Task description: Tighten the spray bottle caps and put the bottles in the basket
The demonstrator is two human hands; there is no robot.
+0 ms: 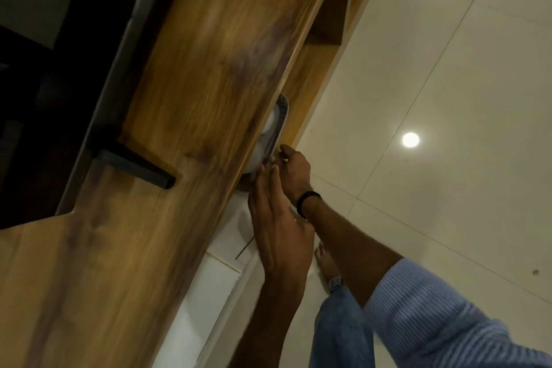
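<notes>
A grey perforated basket [283, 116] shows only as a narrow strip, mostly hidden under the edge of the wooden tabletop [191, 116]. Two white rounded bottle shapes [269, 125] [259, 157] sit inside it; their caps are hidden. My right hand [294, 173], with a black band at the wrist, curls its fingers over the basket's near rim. My left hand [279, 227] lies just below it, its straight fingers reaching to the basket's side.
The tilted view is filled by the tabletop. A dark metal bracket [134, 167] and a dark frame lie at the left. Wooden shelf compartments [328, 24] sit beneath the table. My bare foot [325, 260] stands on the glossy tiled floor [448, 98].
</notes>
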